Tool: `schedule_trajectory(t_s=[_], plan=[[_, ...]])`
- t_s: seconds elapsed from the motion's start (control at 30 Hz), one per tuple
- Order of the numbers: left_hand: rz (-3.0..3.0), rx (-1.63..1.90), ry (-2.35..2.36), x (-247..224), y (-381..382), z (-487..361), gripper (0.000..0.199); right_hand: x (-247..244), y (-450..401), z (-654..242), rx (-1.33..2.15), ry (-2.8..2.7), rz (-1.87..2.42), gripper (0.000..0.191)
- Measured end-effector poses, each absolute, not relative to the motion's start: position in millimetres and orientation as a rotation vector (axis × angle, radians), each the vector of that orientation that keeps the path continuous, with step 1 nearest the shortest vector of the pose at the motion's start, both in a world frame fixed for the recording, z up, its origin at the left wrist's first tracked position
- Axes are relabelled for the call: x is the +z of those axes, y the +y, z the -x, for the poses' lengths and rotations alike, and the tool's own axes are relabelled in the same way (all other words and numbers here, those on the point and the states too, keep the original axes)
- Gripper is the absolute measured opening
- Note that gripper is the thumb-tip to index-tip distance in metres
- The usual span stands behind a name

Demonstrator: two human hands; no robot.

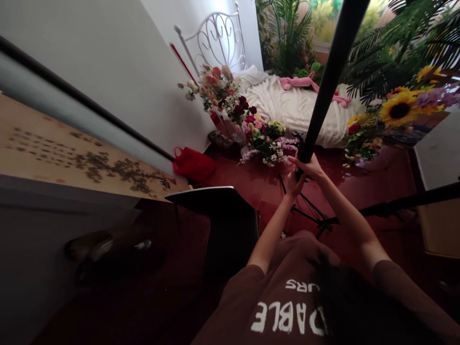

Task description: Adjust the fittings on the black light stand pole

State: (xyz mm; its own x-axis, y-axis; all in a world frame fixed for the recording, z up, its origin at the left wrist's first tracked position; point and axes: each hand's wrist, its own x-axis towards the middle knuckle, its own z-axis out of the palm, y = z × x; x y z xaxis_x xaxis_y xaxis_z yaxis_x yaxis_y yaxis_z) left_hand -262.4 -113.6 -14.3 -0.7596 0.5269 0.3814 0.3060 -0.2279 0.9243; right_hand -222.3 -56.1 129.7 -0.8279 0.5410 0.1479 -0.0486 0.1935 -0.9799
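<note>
A black tripod stand (323, 88) rises in front of me, its thick pole tilted toward the upper right of the view. My left hand (293, 184) is wrapped round the lower part of the pole. Just above it, my right hand (312, 166) grips the pole with fingers reaching across its front. The two hands are close together and partly overlap in view. Thin black legs of a stand show below them on the red floor. A dark knob or clamp sits on the pole near my hands.
Bunches of artificial flowers (266, 139) stand beyond my hands, before a bed with a white cover (283, 103). A pink plush toy (298, 82) lies there. A red bag (194, 164), a dark chair (230, 215) and a wall scroll (46, 143) are left. Another black pole (413, 199) crosses right.
</note>
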Motion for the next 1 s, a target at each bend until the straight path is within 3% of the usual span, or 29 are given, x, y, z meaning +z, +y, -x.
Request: schedule_trajectory(t_s=[0.3, 0.57, 0.9, 1.0], plan=[[-1.041, 2.107, 1.868, -2, -114, 256, 0.053, 192, -50, 243, 1.558, -1.863, 0.378, 0.026], [-1.116, 2.108, 2.039, 0, -114, 256, 0.051, 221, -60, 236, 1.415, -1.963, 0.445, 0.031], [-1.126, 2.160, 2.116, 0, -112, 255, 0.050, 182, -67, 177, 1.138, -2.085, 0.435, 0.047], [-1.127, 2.152, 2.123, 1, -113, 255, 0.052, 149, -67, 151, 1.130, -2.141, 0.522, 0.038]])
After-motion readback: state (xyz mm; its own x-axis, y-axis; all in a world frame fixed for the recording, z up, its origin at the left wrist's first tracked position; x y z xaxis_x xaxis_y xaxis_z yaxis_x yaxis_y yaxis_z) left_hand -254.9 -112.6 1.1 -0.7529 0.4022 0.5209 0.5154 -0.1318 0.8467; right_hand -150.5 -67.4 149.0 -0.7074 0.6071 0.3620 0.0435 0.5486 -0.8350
